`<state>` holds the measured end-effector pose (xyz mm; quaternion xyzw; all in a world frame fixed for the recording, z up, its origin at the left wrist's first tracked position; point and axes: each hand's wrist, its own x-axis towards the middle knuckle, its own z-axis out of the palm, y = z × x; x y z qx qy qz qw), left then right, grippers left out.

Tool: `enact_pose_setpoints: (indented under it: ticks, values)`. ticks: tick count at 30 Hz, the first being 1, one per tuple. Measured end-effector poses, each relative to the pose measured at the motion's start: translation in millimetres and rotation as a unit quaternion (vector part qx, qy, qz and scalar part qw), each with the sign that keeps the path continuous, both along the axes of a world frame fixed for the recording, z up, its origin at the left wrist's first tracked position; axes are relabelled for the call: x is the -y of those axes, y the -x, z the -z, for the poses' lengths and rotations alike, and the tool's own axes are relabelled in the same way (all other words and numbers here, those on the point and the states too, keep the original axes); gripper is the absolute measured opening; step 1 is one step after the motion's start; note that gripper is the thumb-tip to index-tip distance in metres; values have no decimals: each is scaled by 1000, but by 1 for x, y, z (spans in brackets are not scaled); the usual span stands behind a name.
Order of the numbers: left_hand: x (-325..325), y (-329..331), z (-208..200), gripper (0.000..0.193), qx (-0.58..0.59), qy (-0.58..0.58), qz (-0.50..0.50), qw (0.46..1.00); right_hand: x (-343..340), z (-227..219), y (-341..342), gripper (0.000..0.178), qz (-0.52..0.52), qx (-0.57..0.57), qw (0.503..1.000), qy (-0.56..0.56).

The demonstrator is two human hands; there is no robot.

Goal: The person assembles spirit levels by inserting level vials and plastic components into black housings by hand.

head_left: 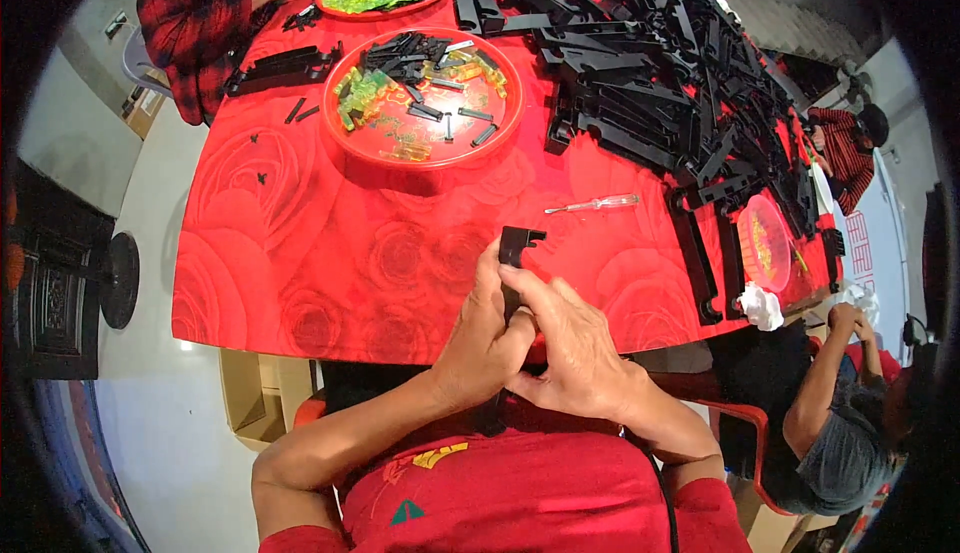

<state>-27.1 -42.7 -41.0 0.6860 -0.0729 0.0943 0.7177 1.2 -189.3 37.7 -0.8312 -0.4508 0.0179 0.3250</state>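
Observation:
Close to my body, both hands are closed around a long black plastic part (518,242), whose notched end sticks up above my fingers. My left hand (478,338) wraps it from the left side. My right hand (582,345) grips it from the right, with fingers pressed against its upper portion. Most of the part's length is hidden by my hands. Beyond them on the red tablecloth (390,273) lies a clear-handled screwdriver (612,202). Farther off stands a round red tray (424,153) with small black pieces and yellow-green translucent pieces.
A large heap of long black plastic parts (640,83) covers the far right. A second tray (384,13) sits at the back, beside a person in a plaid sleeve (200,23). At right are a pink bowl (764,243), crumpled white tissue (760,307) and another seated person (840,433).

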Motion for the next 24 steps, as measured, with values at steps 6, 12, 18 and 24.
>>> enact_pose_setpoints:
  ticks: [6, 12, 18, 24]
  values:
    - [-18, -1, -26, 75, -62, -20, 105, 992, 8, 16, 4, 105, 14, -26, 999, -43]
    - [-36, -11, -21, 80, -98, 17, 198, 975, 8, 9, 8, 107, -5, 19, 1000, -22]
    - [-33, -18, -21, 74, -165, 437, 233, 853, 5, 9, 9, 100, 4, -13, 1000, 2]
    - [-13, -26, -36, 54, -202, 313, 50, 927, -6, -6, 10, 88, -22, -43, 998, 37]
